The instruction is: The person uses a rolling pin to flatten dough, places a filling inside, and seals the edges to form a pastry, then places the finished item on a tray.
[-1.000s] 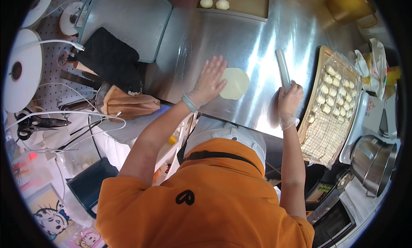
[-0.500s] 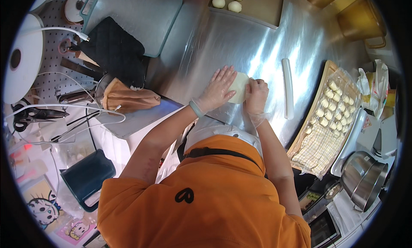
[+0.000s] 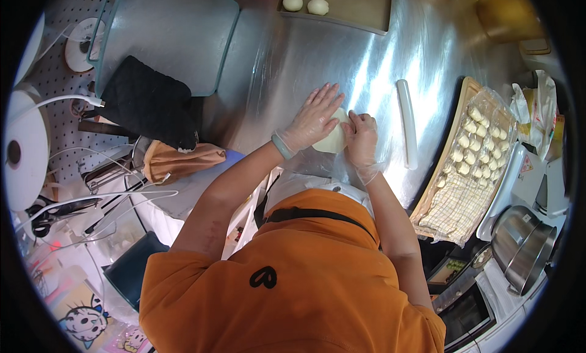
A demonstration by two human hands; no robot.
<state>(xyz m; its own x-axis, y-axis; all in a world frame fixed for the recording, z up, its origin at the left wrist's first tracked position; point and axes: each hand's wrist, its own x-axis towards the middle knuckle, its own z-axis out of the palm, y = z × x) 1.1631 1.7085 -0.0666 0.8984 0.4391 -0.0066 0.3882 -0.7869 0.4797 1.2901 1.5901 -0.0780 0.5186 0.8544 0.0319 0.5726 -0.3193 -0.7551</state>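
A flat, pale round of dough lies on the metal worktop in front of me. My left hand, in a clear plastic glove, rests over its upper left part with the fingers stretched out. At the right edge of the dough, my gloved right hand has its fingers curled in and closed on the rim; the fingertips are partly hidden. A white rolling pin lies to the right of that hand, touched by neither.
A metal tray with dough balls stands at the far side. On the right, a wooden board bears many small dough pieces under plastic and a checked cloth. Steel bowls sit beyond it. A black oven mitt and cables are on the left.
The dough now lies slightly nearer my body under my hands. My left hand's fingers reach a little farther right and away; the right hand stays at the dough's edge. The view has shifted slightly.
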